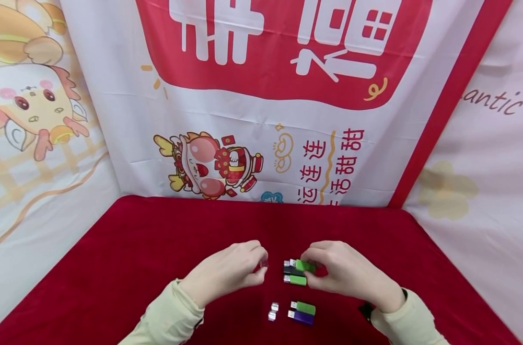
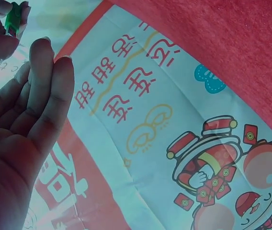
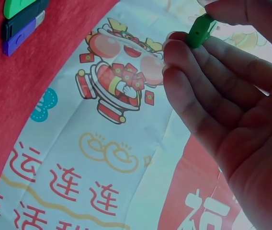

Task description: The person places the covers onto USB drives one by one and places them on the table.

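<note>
In the head view my right hand (image 1: 345, 268) pinches a green USB stick (image 1: 304, 265) between thumb and fingers, its metal plug pointing left. The same green stick (image 3: 202, 31) shows in the right wrist view. Just below it lie a black USB stick (image 1: 292, 270) and another green one (image 1: 296, 280). My left hand (image 1: 231, 268), fingers curled, holds a small clear cap (image 1: 264, 263) at its fingertips, facing the plug across a short gap. Its thumb side is hard to see in the left wrist view, where the left fingers (image 2: 45, 81) are extended.
Nearer the front edge lie a green USB stick (image 1: 303, 307) and a purple one (image 1: 301, 317), plugs bare. Two small shiny caps (image 1: 273, 311) lie to their left. A red cloth (image 1: 157, 230) covers the table; a printed curtain (image 1: 127, 143) hangs behind.
</note>
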Action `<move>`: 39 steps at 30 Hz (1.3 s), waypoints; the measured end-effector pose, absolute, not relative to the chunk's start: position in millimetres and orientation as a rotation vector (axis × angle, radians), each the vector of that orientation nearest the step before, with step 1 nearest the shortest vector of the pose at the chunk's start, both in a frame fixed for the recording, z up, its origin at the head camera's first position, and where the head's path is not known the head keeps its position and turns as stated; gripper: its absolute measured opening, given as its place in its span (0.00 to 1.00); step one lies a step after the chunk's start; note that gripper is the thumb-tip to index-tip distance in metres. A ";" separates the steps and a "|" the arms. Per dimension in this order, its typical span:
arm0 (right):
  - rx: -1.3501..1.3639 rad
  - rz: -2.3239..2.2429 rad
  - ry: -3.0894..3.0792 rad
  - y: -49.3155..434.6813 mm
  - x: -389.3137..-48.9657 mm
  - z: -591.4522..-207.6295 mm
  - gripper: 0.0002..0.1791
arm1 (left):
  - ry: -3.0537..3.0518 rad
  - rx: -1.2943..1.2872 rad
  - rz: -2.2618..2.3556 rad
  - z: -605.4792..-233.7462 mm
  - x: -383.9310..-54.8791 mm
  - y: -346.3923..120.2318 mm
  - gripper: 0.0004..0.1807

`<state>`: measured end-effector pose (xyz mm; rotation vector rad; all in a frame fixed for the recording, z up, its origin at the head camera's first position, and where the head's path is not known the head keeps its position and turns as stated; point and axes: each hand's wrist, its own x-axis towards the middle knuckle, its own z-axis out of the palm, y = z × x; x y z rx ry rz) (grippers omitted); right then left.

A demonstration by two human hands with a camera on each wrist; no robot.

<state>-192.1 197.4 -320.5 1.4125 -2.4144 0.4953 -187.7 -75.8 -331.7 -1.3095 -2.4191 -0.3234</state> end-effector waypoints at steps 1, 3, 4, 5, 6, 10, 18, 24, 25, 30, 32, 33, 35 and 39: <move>1.417 0.495 -2.402 197.1 -191.9 -320.4 0.09 | -2.422 -1.313 -0.319 -331.2 -187.1 -75.6 0.05; 1.425 0.489 -2.375 196.4 -191.7 -320.6 0.09 | -2.426 -1.319 -0.314 -330.8 -185.9 -75.3 0.05; 1.426 0.488 -2.365 196.1 -191.5 -320.7 0.09 | -2.421 -1.321 -0.304 -330.8 -185.3 -75.2 0.05; 1.429 0.487 -2.355 195.8 -191.3 -320.9 0.10 | -2.416 -1.321 -0.296 -330.8 -184.7 -75.3 0.05; 1.431 0.486 -2.346 195.6 -191.1 -321.1 0.10 | -2.411 -1.322 -0.291 -331.0 -184.2 -75.4 0.05; 1.439 0.486 -2.327 194.9 -190.3 -321.8 0.10 | -2.391 -1.327 -0.281 -331.4 -182.6 -75.5 0.05; 1.435 0.497 -2.347 191.5 -188.7 -324.0 0.10 | -2.438 -1.353 -0.272 -332.1 -179.2 -72.6 0.05; 1.432 0.487 -2.360 187.4 -186.8 -327.0 0.09 | -2.411 -1.370 -0.222 -334.9 -177.7 -69.9 0.07; 1.432 0.483 -2.356 186.7 -186.8 -327.3 0.09 | -2.403 -1.368 -0.216 -335.1 -177.7 -69.4 0.08; 1.455 0.452 -2.321 183.1 -187.0 -330.1 0.09 | -2.389 -1.369 -0.191 -336.1 -178.3 -67.5 0.10; 1.468 0.437 -2.300 181.9 -187.0 -331.5 0.09 | -2.391 -1.370 -0.182 -336.5 -178.9 -67.2 0.10; 1.473 0.433 -2.293 181.5 -186.9 -332.0 0.09 | -2.394 -1.370 -0.181 -336.4 -178.9 -67.1 0.10; 1.480 0.428 -2.279 180.8 -186.9 -332.9 0.09 | -2.401 -1.374 -0.180 -336.2 -178.9 -66.7 0.10; 1.492 0.422 -2.241 179.6 -187.2 -334.4 0.09 | -2.418 -1.381 -0.180 -335.6 -178.0 -65.7 0.10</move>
